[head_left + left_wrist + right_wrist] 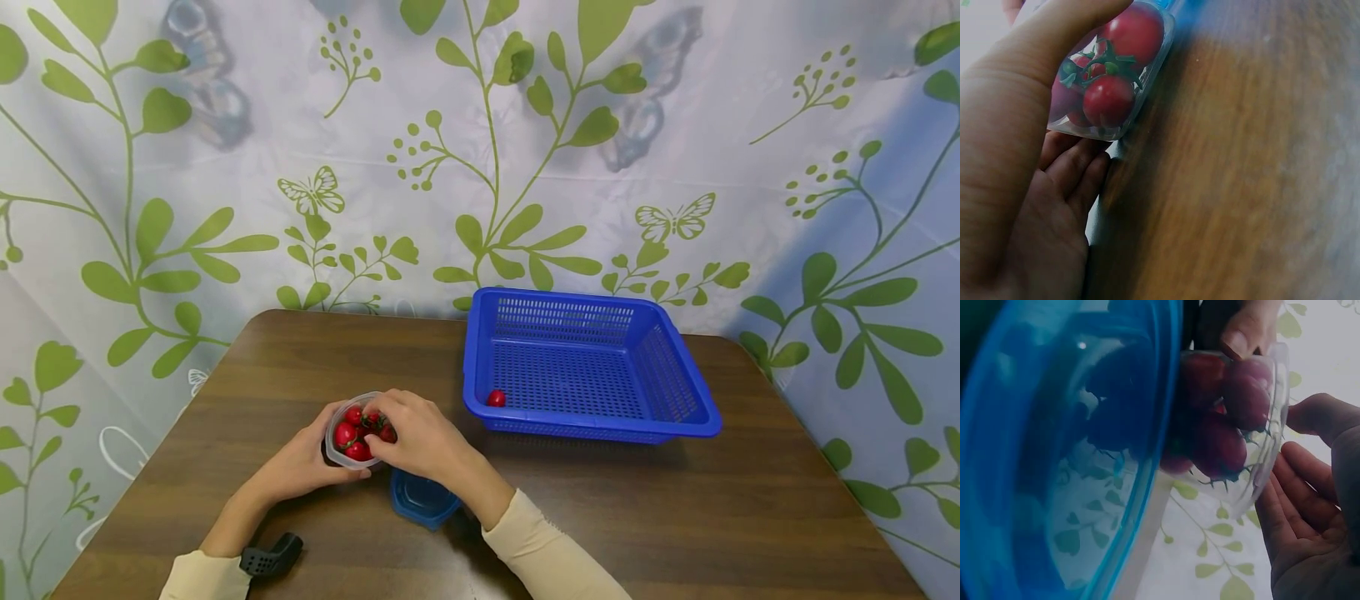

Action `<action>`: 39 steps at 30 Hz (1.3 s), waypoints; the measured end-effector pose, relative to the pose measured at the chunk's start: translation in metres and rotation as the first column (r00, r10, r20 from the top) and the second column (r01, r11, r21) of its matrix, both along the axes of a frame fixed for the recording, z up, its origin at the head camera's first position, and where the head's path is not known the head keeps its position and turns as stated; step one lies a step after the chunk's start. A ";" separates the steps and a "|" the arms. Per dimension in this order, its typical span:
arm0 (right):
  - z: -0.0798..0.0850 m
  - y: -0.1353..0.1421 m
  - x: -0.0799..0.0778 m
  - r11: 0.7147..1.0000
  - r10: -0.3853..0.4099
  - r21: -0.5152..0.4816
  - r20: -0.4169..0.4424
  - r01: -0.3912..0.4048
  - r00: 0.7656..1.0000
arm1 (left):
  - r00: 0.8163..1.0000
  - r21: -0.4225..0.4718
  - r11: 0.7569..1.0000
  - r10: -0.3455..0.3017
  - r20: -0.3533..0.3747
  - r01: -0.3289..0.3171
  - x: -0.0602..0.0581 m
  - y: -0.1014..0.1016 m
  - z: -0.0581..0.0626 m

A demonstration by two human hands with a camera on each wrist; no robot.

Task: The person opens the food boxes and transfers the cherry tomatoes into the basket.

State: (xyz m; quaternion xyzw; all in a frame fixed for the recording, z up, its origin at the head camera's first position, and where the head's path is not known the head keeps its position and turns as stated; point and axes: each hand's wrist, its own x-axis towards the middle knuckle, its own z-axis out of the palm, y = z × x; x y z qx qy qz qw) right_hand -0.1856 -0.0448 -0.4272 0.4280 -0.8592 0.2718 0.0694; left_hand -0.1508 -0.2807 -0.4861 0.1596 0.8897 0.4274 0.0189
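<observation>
My left hand grips a clear plastic tub from its left side, thumb near the front. Red cherry tomatoes with green stems fill the tub; they show through its wall in the left wrist view. Over the tub's mouth is my right hand, thumb and fingers spread apart at the rim. In the right wrist view nothing shows between that thumb and those fingers, though their tips in the tub are partly hidden. A translucent blue plastic dish or lid lies on the table below the right wrist.
A blue perforated basket stands at the back right of the wooden table, with one red tomato in its near left corner. A black device sits at the left wrist. Behind the table hangs a leaf-patterned curtain.
</observation>
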 end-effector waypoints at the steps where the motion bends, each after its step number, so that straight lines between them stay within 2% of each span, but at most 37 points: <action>1: -0.001 -0.001 0.000 1.000 0.003 -0.002 0.002 -0.003 1.000 | 1.000 0.003 1.000 -0.004 -0.001 0.004 0.000 0.000 0.000; 9: -0.006 -0.008 0.005 1.000 0.022 -0.004 0.018 -0.022 1.000 | 1.000 0.003 1.000 -0.001 -0.012 0.001 0.001 0.000 0.000; 22: -0.010 -0.016 0.007 1.000 0.031 -0.001 -0.013 -0.031 0.999 | 0.997 0.031 0.998 -0.051 -0.061 0.053 -0.004 -0.004 -0.003; 39: -0.007 -0.021 0.010 0.999 0.007 0.036 0.081 -0.010 0.997 | 0.998 0.049 0.997 -0.057 -0.034 0.059 -0.004 -0.005 -0.002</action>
